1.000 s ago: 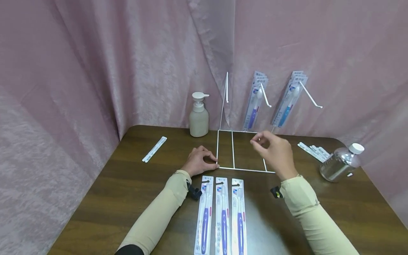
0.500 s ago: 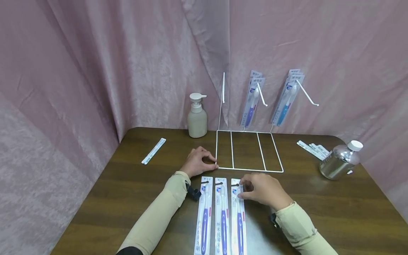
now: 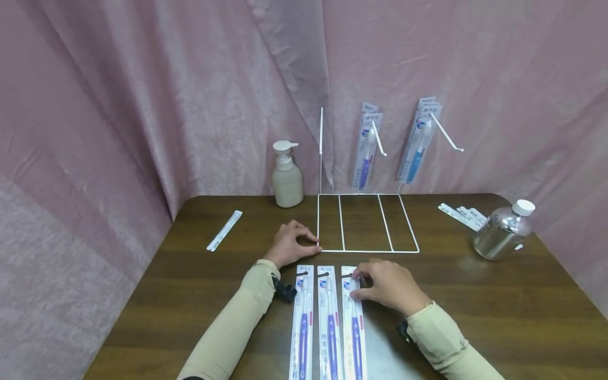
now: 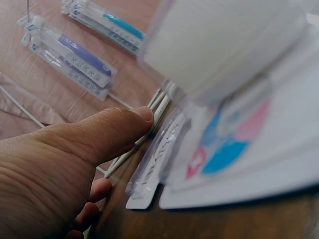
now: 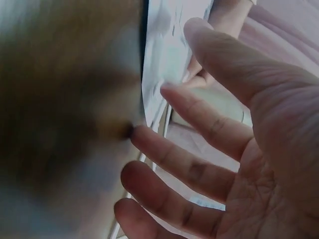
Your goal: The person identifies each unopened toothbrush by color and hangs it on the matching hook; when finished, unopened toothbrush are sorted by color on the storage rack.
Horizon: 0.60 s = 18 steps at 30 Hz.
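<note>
Three packaged toothbrushes with purple handles lie side by side on the table: a left one, a middle one and a right one. Over the upper end of the right pack is my right hand, thumb and fingers apart in the right wrist view; contact is hard to judge. My left hand pinches the front left corner of a white wire rack, its thumb against the wire. On the rack's hooks hang purple toothbrush packs and blue toothbrush packs; the leftmost hook is bare.
A pump bottle stands at the back, left of the rack. One narrow white packet lies at left; several more packets lie at right beside a clear bottle with a white cap. A pink curtain hangs behind the table.
My right hand has come down from above the rack to the right toothbrush pack, then stayed there. My left hand keeps its place at the rack's corner. The head view has shifted slightly.
</note>
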Each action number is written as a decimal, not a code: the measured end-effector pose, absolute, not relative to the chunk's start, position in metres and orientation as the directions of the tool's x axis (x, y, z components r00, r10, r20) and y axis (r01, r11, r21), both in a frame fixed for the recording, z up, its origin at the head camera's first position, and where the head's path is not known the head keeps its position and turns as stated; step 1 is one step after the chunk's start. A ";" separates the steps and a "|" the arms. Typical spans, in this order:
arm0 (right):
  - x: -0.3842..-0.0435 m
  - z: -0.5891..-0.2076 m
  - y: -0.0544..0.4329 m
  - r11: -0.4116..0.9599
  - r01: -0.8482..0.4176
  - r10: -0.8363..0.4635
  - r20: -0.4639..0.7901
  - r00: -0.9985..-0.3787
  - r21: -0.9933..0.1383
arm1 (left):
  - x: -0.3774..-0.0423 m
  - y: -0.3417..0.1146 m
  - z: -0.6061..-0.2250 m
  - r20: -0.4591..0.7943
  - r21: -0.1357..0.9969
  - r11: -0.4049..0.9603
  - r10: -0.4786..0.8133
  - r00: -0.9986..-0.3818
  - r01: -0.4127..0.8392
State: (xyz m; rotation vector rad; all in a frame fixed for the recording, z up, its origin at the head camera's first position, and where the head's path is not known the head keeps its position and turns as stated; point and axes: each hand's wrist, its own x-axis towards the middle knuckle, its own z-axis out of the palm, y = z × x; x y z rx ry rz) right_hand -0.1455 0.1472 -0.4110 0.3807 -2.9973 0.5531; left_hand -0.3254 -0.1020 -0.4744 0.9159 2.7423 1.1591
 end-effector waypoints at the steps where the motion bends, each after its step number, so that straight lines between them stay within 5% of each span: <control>1: -0.145 -0.412 0.146 0.908 -0.248 -0.221 0.116 -0.968 -0.339 | -0.325 -0.102 -0.474 0.195 0.662 0.551 0.528 -0.826 0.509; 8: -0.146 -0.417 0.138 0.903 -0.241 -0.202 0.144 -0.969 -0.355 | -0.325 -0.103 -0.471 0.185 0.666 0.558 0.519 -0.835 0.494; 18: -0.147 -0.404 0.143 0.811 -0.226 -0.177 0.143 -0.974 -0.539 | -0.323 -0.100 -0.470 0.166 0.672 0.563 0.517 -0.840 0.480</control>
